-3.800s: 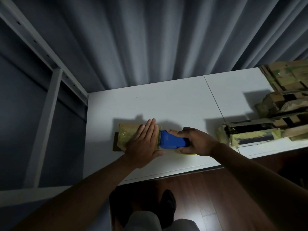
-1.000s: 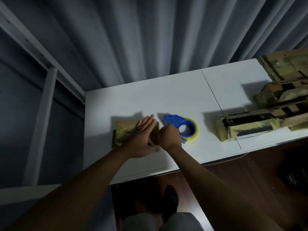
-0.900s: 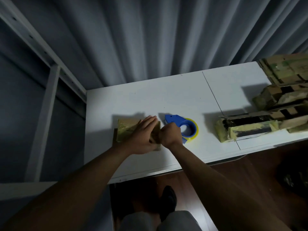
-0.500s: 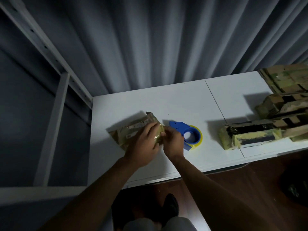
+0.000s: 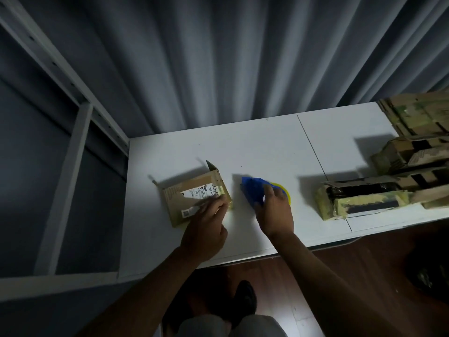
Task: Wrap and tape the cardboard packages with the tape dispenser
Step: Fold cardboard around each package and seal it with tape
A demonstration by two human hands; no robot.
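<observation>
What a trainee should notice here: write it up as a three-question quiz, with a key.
1. True or false: the blue tape dispenser lies on the floor.
2. Which hand touches the cardboard package? A) the left hand B) the right hand C) neither
3. Fill in: the upturned face of the package carries a white printed ____.

Key: 1. False; it sits on the white table. 2. A. 3. label.
</observation>
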